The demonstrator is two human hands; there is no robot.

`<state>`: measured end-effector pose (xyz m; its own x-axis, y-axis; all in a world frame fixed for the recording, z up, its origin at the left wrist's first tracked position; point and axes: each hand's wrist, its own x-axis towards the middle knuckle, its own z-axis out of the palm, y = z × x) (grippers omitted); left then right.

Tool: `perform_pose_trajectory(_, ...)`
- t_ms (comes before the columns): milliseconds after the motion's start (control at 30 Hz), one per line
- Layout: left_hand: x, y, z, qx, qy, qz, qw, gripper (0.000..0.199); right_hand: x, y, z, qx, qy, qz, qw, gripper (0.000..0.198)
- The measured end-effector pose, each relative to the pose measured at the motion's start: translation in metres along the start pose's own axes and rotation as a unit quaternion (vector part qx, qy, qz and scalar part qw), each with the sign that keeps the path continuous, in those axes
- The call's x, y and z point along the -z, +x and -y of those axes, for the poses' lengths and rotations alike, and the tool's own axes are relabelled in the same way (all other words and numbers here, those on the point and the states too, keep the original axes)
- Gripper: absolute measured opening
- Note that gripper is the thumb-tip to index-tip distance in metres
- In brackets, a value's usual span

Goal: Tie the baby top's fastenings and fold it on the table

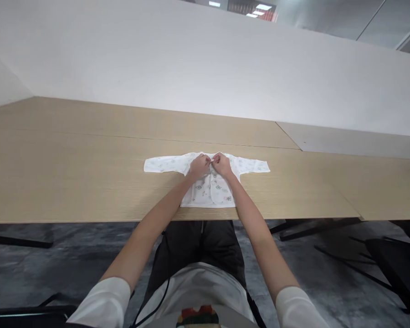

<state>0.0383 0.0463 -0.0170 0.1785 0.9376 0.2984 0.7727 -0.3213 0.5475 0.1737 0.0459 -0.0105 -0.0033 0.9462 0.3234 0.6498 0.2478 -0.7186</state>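
Head-worn view, forward and down over the table.

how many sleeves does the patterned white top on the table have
2: one sleeve extends left of the left hand, the other sleeve right of the right hand.

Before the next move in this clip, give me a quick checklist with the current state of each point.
1. Shirt fully on the table: ok, its hem lies short of the front edge.
2. Sleeves spread: ok, the left sleeve and right sleeve reach out to either side.
3. Hands in place: ok, the left hand and right hand come close together at the neckline.
4. Firm pinch on the cloth: cannot tell, the fingertips are too small in view.
5. Fastenings down the front: cannot tell, too small to make out.
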Motion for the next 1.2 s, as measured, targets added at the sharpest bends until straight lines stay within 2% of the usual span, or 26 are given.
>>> perform_pose_trajectory(200,-0.001,0.002,0.004,-0.02,-0.055,-0.017,0.998,0.017,0.002,-0.001,0.006,-0.059,0.061,-0.017,0.996,0.017)
perform_pose_trajectory(400,-0.005,0.008,0.01,-0.061,-0.137,0.002,0.989,0.023,0.003,0.003,0.004,-0.146,0.184,0.015,0.972,0.021)
perform_pose_trajectory(567,0.012,0.001,0.008,-0.073,-0.123,0.053,0.988,0.028,0.013,0.004,0.006,-0.188,0.226,0.007,0.956,0.022)
perform_pose_trajectory(700,0.027,-0.013,0.002,-0.074,-0.034,0.103,0.991,0.026,0.031,0.001,0.015,-0.237,0.281,0.02,0.93,0.019)
perform_pose_trajectory(800,0.025,-0.019,0.0,-0.086,-0.008,0.099,0.991,0.024,0.041,-0.004,0.021,-0.223,0.243,0.084,0.94,0.022)
perform_pose_trajectory(900,0.02,-0.019,0.002,-0.097,-0.033,0.095,0.99,0.023,0.045,-0.008,0.022,-0.188,0.161,0.177,0.952,0.027)
perform_pose_trajectory(1000,0.018,-0.018,0.005,-0.088,-0.049,0.096,0.99,0.021,0.044,-0.009,0.02,-0.14,0.122,0.245,0.952,0.029)
perform_pose_trajectory(1200,0.023,-0.02,-0.002,-0.05,-0.04,0.107,0.992,0.02,0.041,-0.008,0.019,-0.099,0.112,0.233,0.961,0.038)
